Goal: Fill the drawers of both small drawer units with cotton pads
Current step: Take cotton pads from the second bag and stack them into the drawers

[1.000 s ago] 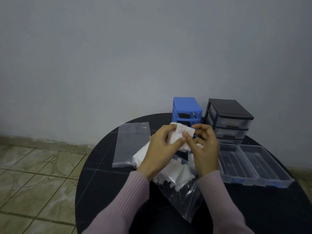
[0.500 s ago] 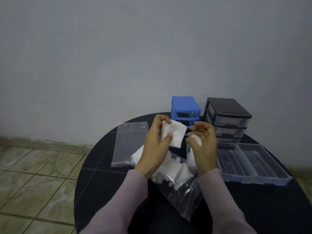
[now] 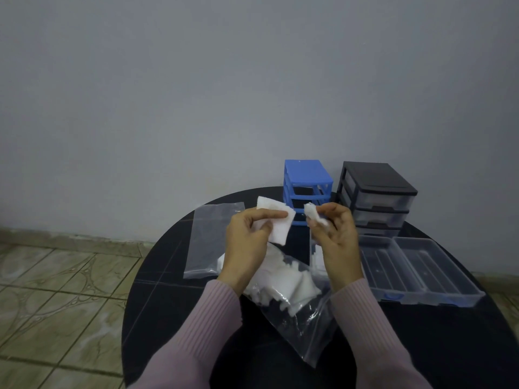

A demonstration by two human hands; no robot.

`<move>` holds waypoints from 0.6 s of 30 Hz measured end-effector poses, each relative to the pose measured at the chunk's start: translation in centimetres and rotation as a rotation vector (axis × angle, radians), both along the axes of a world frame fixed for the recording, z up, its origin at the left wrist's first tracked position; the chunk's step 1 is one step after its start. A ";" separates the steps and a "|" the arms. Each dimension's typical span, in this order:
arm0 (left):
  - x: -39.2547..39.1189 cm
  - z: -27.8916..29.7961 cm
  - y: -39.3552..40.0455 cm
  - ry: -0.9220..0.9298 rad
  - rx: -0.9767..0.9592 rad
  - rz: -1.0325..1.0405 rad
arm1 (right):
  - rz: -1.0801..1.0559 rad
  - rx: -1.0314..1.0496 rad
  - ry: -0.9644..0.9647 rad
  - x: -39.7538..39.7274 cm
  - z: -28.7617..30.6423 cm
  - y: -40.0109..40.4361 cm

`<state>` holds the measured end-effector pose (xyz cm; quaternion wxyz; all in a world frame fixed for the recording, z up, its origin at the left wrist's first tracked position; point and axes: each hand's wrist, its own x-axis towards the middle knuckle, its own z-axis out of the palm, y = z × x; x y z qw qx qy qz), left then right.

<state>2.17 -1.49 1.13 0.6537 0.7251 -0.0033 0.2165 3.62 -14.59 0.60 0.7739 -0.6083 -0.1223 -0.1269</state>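
Observation:
My left hand pinches a flat white cotton pad above the table. My right hand grips a smaller bunched cotton pad a short gap to its right. Below both hands lies a clear plastic bag with several white pads spilling from it. A blue drawer unit with empty slots stands at the back. Beside it on the right is a black drawer unit with clear drawers in place. Two clear drawers lie pulled out, side by side, right of my right hand; both look empty.
An empty clear plastic bag lies flat on the left part of the round black table. A grey wall rises right behind the units. Tiled floor shows left of the table's edge.
The two hands held one bundle of pads together a second ago; they have since pulled apart, each keeping a pad, and both have risen slightly.

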 end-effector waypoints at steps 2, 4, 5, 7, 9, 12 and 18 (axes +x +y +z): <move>0.1 -0.1 0.1 0.046 -0.001 0.000 | 0.004 0.022 0.017 0.0 0.1 0.0; 0.0 0.0 0.1 0.069 0.008 -0.017 | 0.001 0.060 0.026 -0.1 0.1 0.1; 0.0 0.0 0.0 0.078 0.011 -0.024 | -0.004 0.081 0.032 -0.1 0.1 0.1; -0.1 0.1 -0.1 0.090 0.010 -0.031 | -0.006 0.119 0.045 -0.1 0.2 0.1; 0.0 0.0 -0.1 0.091 0.004 -0.020 | -0.023 0.100 0.049 0.1 0.2 -0.1; 0.0 -0.1 0.0 0.085 -0.007 -0.018 | -0.005 0.091 0.098 0.0 0.4 -0.2; -0.1 0.0 -0.5 -0.015 0.024 -0.086 | 0.093 0.101 0.150 -0.4 0.4 0.5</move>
